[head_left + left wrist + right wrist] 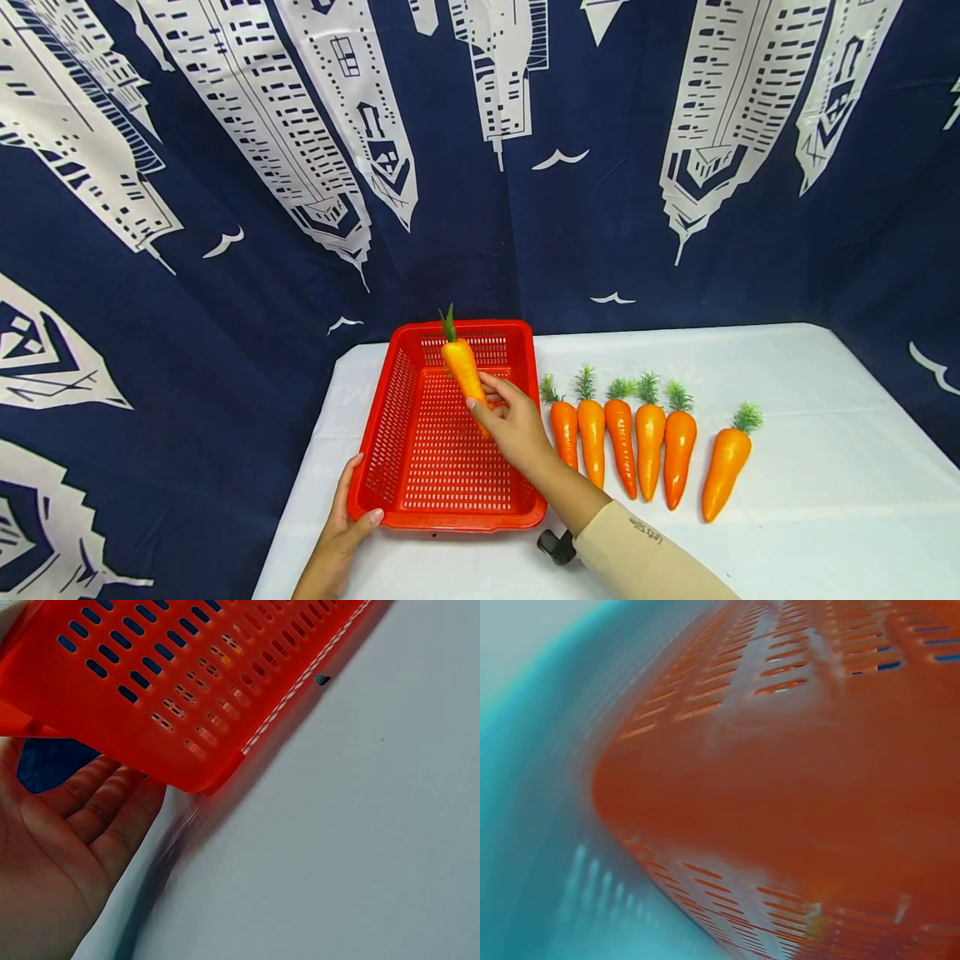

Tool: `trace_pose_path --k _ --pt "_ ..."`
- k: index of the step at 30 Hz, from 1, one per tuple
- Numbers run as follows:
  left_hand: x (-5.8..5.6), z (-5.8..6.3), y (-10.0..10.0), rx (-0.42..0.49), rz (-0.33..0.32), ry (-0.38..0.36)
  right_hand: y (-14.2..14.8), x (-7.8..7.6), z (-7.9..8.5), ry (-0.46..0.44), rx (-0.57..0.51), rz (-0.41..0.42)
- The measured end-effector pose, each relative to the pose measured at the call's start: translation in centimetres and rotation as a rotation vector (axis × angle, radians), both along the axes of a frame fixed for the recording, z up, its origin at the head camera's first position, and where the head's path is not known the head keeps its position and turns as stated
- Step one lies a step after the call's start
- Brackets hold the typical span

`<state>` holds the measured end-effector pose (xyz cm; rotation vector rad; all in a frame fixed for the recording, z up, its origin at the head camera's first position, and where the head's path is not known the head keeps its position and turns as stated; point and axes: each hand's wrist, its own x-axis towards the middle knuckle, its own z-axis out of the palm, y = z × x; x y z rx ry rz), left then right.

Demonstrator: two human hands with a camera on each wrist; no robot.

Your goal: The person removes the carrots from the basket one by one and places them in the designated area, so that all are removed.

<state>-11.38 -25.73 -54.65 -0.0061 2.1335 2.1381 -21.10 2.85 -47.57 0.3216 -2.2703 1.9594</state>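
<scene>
In the head view my right hand [517, 425] pinches an orange-yellow toy carrot [462, 367] with a green leafy top. The carrot is held over the inside of a red plastic basket [432, 522] with slotted walls, its tip pointing down toward me. My left hand [341, 529] holds the basket's near left corner, thumb on the rim and fingers along the outside. Seen from the left wrist, the fingers [112, 814] reach under the rim against the basket wall [161, 697]. The right wrist view shows only the basket corner [780, 787], with that hand out of sight.
Several toy carrots [648, 450] lie in a row right of the basket, green tops away from me. One more carrot [724, 475] lies apart, farther right. A small black object [557, 547] shows by my right forearm. A navy city-print cloth [465, 250] hangs behind the white table [825, 517].
</scene>
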Motion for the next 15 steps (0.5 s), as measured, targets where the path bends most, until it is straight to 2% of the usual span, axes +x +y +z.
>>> trace_pose_path --k 6,11,15 --pt "-0.01 0.11 0.02 0.005 -0.005 -0.002 0.16 0.15 0.36 0.007 -0.045 -0.057" --pt "0.08 0.19 0.04 -0.002 -0.004 -0.011 0.32 0.09 0.42 0.010 -0.038 -0.141" --pt "0.13 0.15 0.06 -0.002 -0.005 -0.008 0.58 -0.20 0.00 0.012 -0.101 -0.179"
